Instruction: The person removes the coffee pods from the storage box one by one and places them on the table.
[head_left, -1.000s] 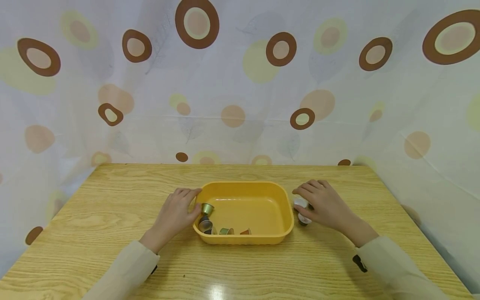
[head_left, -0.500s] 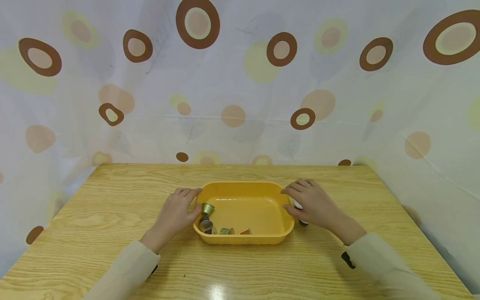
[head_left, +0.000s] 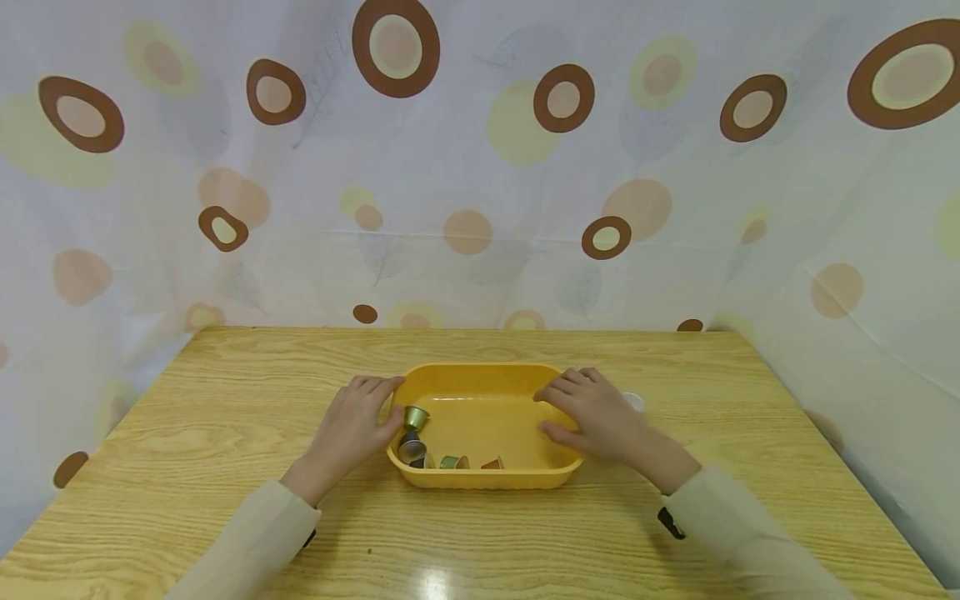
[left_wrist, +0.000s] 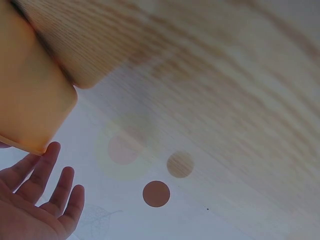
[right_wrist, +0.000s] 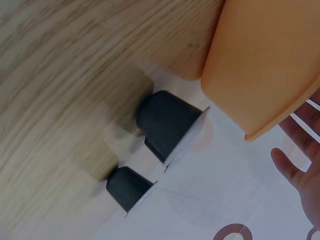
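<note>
A yellow plastic basin stands on the table with several coffee capsules inside: a gold-green capsule, a dark grey capsule, a green capsule and an orange capsule among them. At the basin's left rim is my left hand; in the left wrist view its fairly straight fingers touch the rim. My right hand hovers over the right side, thumb and fingers apart, nothing visible between them. Black capsules with pale lids stand on the table beside the basin.
Behind my right hand, one capsule's white lid shows in the head view. The wooden table meets a patterned curtain at the back and along both sides.
My right hand has moved left, from above the white-lidded capsules on the table to over the basin's right side. The left hand and the basin have stayed put.
</note>
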